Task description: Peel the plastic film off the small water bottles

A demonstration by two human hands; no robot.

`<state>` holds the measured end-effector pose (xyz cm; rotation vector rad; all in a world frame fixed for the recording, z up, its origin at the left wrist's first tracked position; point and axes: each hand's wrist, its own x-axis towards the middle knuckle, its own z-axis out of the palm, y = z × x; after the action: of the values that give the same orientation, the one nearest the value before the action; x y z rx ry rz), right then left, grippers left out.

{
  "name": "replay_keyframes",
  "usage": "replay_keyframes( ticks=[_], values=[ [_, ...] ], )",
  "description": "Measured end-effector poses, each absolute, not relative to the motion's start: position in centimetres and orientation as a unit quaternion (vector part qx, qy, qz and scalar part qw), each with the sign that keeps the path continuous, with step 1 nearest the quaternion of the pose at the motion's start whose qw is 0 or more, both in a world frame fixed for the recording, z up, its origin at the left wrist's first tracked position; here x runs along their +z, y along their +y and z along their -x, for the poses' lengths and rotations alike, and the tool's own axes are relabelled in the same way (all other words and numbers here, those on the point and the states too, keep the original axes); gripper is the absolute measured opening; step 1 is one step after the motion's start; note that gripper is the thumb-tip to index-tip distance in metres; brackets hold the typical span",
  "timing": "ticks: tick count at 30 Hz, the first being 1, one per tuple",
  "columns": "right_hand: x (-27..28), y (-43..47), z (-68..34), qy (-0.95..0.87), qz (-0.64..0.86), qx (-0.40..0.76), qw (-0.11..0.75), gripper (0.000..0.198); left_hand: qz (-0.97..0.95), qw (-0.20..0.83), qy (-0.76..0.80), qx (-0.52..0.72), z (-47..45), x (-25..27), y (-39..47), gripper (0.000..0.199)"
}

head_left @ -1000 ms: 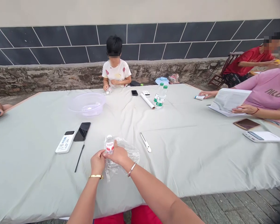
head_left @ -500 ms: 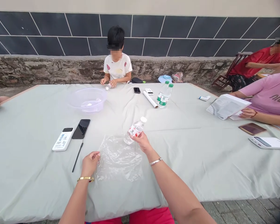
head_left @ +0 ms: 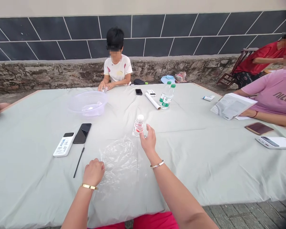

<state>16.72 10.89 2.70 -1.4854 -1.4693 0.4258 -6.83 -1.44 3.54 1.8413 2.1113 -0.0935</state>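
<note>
A white power bank (head_left: pixel 64 145) at left bears blue print too small to read. The left hand (head_left: pixel 94 171) curls at the left edge of a clear plastic bag (head_left: pixel 119 156); whether it pinches the film, I cannot tell. Beyond the bag, a small bottle (head_left: pixel 138 126) stands upright on the bench (head_left: pixel 193 171), its red-and-white label illegible. The right hand (head_left: pixel 149 140) is spread just beside it, apparently setting it down; the next move calls for not tipping it. Farther right, a pink shirt (head_left: pixel 274 92) reads roughly "NLU".

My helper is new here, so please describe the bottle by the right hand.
On the table, find the crumpled clear plastic. Just beyond it, by the right hand, stands a small bottle. Its white cap separates it from the taller green-capped bottles behind.
</note>
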Motion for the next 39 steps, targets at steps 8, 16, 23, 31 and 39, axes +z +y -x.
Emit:
replay_keyframes(
  ticks=[8, 16, 23, 31, 39],
  values=[
    [5.6, 3.3, -12.2, -0.843, 0.230, 0.473, 0.112, 0.087, -0.605, 0.452, 0.616, 0.223, 6.0, 10.2, -2.3, 0.014],
    [4.1, 0.8, -13.0, -0.819, 0.368, 0.434, 0.080, 0.002, -0.150, 0.430, 0.559, 0.693, 5.8, 8.0, 0.5, 0.030],
    [8.0, 2.3, -13.5, -0.762, 0.461, 0.359, 0.278, 0.019, -0.526, 0.352, 0.616, 0.469, 2.8, 5.9, -0.6, 0.041],
    [5.6, 1.6, -11.7, -0.770, 0.424, 0.330, 0.344, 0.035, -0.232, 0.549, 0.528, 0.605, 0.4, 6.6, 0.8, 0.047],
    [5.4, 5.3, -16.6, -0.732, 0.504, 0.283, 0.362, 0.037, -0.193, 0.610, 0.506, 0.579, 0.7, 5.5, 2.5, 0.038]
  ],
)
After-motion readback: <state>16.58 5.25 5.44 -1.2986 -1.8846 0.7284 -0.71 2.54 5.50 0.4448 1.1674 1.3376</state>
